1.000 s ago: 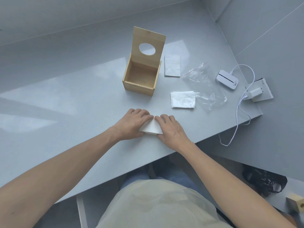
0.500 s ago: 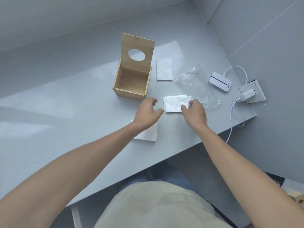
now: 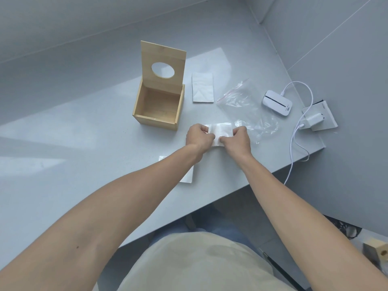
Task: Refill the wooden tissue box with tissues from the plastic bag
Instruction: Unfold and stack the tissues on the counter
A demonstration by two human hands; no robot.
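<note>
Both hands pinch one folded tissue on the grey tabletop (image 3: 73,143).

The left hand (image 3: 198,138) and right hand (image 3: 237,139) have fingers closed on the tissue (image 3: 220,132), near-right of the open wooden tissue box (image 3: 158,108), its lid upright. The clear plastic bag (image 3: 245,108) lies just right; other tissues lie far (image 3: 203,87) and near (image 3: 188,175).

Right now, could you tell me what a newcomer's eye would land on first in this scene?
Probably the wooden tissue box, standing empty left of centre with its oval-holed lid raised upright. Next, the left hand and right hand together gripping a folded white tissue just in front of it. To the right lie the clear plastic bag and a white device with its cable.
</note>
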